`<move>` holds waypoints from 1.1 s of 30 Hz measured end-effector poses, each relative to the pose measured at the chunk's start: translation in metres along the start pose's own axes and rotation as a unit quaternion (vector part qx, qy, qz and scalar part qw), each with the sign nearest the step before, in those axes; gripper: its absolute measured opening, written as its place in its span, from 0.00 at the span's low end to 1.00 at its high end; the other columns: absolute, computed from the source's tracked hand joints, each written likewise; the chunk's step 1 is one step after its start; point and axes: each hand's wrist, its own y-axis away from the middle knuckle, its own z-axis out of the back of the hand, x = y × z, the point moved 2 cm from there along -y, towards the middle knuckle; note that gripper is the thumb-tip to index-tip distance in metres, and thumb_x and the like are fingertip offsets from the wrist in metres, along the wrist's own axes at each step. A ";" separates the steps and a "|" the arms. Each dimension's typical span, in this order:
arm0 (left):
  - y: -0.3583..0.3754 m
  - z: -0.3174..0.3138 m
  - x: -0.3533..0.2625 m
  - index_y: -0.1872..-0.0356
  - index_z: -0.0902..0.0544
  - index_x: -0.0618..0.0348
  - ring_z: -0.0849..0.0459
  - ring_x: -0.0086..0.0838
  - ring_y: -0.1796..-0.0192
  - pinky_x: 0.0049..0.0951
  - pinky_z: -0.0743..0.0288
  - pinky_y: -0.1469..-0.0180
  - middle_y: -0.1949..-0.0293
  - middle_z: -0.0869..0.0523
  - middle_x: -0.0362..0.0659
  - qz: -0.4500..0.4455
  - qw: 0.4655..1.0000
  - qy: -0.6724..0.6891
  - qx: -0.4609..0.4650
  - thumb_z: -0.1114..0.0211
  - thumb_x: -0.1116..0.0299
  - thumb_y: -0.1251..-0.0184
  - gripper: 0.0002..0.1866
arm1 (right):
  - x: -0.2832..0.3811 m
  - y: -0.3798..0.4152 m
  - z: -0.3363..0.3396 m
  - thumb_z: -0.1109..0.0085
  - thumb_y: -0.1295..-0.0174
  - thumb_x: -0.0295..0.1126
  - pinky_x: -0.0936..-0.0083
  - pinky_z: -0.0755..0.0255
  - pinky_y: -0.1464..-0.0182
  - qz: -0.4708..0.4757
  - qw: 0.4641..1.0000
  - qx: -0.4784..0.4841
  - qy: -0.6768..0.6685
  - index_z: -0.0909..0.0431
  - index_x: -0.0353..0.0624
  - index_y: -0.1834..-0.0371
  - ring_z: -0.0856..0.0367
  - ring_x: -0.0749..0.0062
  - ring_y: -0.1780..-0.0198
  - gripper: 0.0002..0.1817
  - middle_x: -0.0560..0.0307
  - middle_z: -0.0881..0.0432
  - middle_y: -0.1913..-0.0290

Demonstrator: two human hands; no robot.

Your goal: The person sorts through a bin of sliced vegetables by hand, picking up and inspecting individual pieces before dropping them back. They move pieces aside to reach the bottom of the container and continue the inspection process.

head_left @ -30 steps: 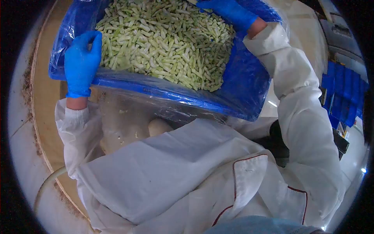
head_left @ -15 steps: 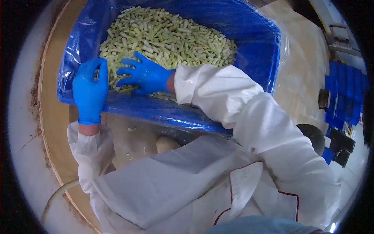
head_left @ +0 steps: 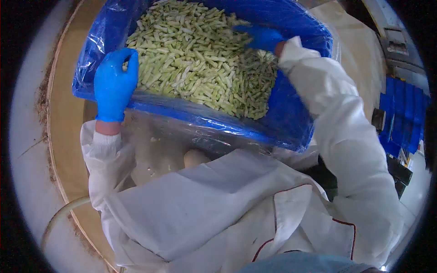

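A heap of pale green cut vegetable pieces (head_left: 191, 59) lies in a blue bin (head_left: 291, 107) lined with clear plastic film (head_left: 195, 119). My left hand (head_left: 115, 84), in a blue glove, is at the bin's near left side, left of the heap. Its thumb and fingers curl together in a pinch; what they hold, if anything, is hidden. My right hand (head_left: 264, 37), also gloved in blue, is over the far right part of the heap. Motion smears its fingers, and pieces next to it look blurred too.
Wet floor (head_left: 154, 154) with a few scraps shows below the bin. A pale hose (head_left: 61, 216) curves at the lower left, beside a tan strip (head_left: 68, 136). Several blue stacked items (head_left: 403, 109) stand at the right.
My right hand has swept from the heap's near left to its far right. The pieces now spread further toward the near side. My left hand is slightly higher and further right, still curled.
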 end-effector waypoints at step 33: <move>0.000 -0.003 0.004 0.64 0.17 0.59 0.18 0.46 0.61 0.36 0.25 0.59 0.63 0.17 0.52 0.012 0.999 0.011 0.029 0.39 0.65 0.41 0.10 | 0.005 0.048 0.037 0.36 0.49 0.41 0.59 0.30 0.44 -0.045 0.934 0.281 0.218 0.30 0.59 0.40 0.28 0.55 0.42 0.30 0.49 0.36 0.35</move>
